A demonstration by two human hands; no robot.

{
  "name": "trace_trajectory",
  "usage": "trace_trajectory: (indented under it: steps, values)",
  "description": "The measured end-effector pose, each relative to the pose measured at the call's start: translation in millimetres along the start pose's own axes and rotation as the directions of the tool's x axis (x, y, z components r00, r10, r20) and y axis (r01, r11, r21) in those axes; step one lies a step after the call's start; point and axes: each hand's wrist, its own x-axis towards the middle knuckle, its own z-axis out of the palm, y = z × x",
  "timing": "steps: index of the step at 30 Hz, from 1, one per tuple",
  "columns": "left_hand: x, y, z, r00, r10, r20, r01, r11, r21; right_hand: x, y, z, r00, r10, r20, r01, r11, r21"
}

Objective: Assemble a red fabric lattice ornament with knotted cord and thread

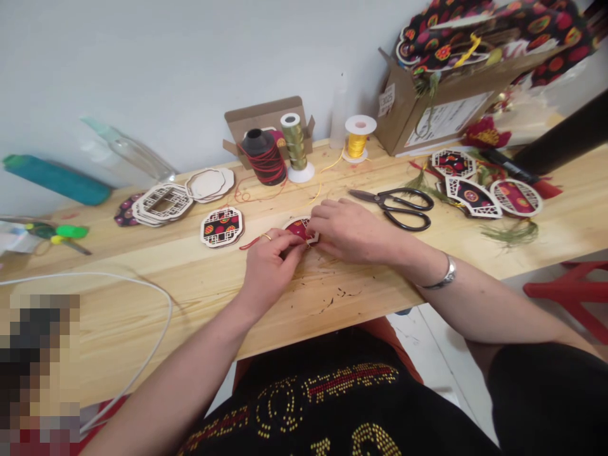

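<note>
A small ornament with red patterned fabric and a pale rim (297, 227) lies on the wooden table between my hands. My left hand (273, 263) pinches its lower left edge, with a ring on one finger. My right hand (349, 231) is closed on its right side, fingers bent, and covers part of it. A red cord (249, 244) sticks out left of the ornament. To the left lies an octagonal ornament (221, 227) with dark floral fabric. Black-handled scissors (403, 201) rest just behind my right hand.
Behind stand a black-and-red thread cone (264, 158), a green-gold spool (295, 145) and a yellow spool (358, 139). Wooden frames (166, 204) lie left, finished ornaments (472, 196) right. A cardboard box (437, 114) stands at the back right. A white cable (166, 310) crosses the left side.
</note>
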Motion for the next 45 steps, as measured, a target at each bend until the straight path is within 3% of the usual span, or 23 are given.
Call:
trace_trajectory:
  steps: [8,31,45]
  values:
    - [-1,0,0.7,0.998,0.065,-0.011,-0.063,0.990,0.127,-2,10,3,0.999,0.016,-0.040,-0.015,1.000,0.012]
    - [-7,-12,6.4,0.952,0.304,0.019,-0.293,0.897,0.330,-2,10,7,0.999,0.024,-0.035,-0.024,1.000,-0.009]
    - [-4,-12,4.8,0.956,0.291,-0.018,-0.275,0.920,0.280,-2,11,7,0.999,0.029,-0.018,-0.029,0.999,-0.015]
